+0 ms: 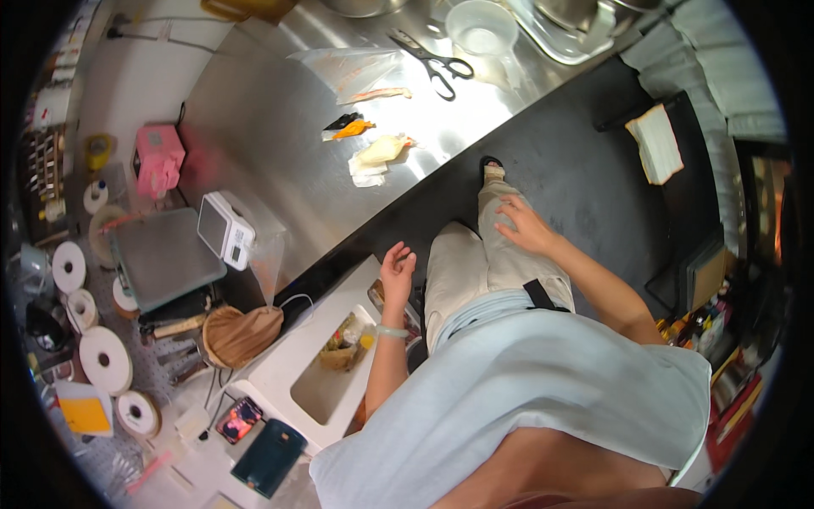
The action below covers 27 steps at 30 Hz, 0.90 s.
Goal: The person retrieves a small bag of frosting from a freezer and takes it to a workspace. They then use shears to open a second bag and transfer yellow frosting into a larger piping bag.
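Observation:
My left hand (397, 266) hangs in the air beside my left leg, fingers loosely curled, holding nothing; a pale band circles its wrist. It is above the edge of a white bin (280, 373) with scraps inside. My right hand (526, 224) is spread flat against my right thigh, fingers apart, empty. I stand on a dark floor (577, 170) in light trousers and a pale blue top. The steel counter (280, 127) lies ahead of my hands, out of their reach.
On the counter lie scissors (437, 64), a clear plastic cup (481, 30), a plastic bag (352, 68), orange scraps (349, 129) and a crumpled wrapper (377, 157). A digital scale (170, 250), a pink box (157, 159), tape rolls (103, 360) and two phones (259, 441) sit at left.

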### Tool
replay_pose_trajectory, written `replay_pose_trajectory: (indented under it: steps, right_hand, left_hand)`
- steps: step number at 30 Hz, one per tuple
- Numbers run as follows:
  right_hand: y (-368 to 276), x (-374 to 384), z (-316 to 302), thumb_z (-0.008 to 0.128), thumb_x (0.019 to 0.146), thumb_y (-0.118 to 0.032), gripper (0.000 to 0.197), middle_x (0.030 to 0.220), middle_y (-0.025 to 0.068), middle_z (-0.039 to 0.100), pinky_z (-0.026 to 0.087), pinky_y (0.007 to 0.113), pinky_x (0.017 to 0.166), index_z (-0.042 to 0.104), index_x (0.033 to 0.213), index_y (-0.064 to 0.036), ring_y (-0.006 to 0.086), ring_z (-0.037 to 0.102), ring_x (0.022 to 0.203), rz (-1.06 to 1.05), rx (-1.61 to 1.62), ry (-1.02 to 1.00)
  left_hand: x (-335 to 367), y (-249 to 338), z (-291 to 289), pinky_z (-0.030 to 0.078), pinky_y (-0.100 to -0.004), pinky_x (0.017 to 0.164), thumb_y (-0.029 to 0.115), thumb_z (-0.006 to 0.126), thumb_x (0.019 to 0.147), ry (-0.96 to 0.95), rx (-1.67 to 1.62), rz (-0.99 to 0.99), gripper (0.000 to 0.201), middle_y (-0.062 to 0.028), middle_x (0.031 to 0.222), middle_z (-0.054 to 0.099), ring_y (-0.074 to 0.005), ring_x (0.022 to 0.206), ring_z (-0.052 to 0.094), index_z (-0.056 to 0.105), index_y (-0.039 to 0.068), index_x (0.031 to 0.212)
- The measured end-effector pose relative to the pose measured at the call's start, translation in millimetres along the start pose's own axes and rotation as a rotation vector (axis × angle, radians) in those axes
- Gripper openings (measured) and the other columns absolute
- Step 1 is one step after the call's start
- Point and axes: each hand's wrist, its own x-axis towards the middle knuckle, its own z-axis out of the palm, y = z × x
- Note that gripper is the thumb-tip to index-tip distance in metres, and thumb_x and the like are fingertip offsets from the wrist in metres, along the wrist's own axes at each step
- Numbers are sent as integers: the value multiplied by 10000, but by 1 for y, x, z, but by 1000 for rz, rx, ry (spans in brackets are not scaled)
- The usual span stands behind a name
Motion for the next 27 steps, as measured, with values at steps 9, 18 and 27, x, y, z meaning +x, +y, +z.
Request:
replay_pose_trajectory:
  steps: [9, 18, 27]
  right_hand:
    - [-69, 124, -53, 584, 841, -190, 246, 1014, 107, 512, 457, 357, 738, 566, 989, 7, 281, 562, 837, -321, 102, -130]
    - [-103, 185, -53, 589, 830, -163, 230, 1022, 120, 506, 458, 371, 744, 557, 998, -10, 301, 559, 855, -400, 112, -236]
    - [-117, 201, -51, 593, 825, -140, 230, 1026, 113, 507, 465, 346, 758, 555, 1020, -26, 285, 561, 898, -358, 79, -145]
  left_hand:
    - [23, 50, 26, 468, -220, 757, 73, 644, 825, 261, 1, 33, 383, -100, 1060, 583, -87, 807, 562, 512, -9, 1175]
    - [3, 35, 32, 469, -207, 678, 99, 649, 830, 452, -96, -5, 399, -84, 1067, 586, -83, 786, 577, 506, -5, 1188]
    - [23, 50, -9, 465, -205, 682, 81, 637, 832, 412, -100, 32, 393, -85, 1070, 585, -73, 777, 567, 501, -6, 1191]
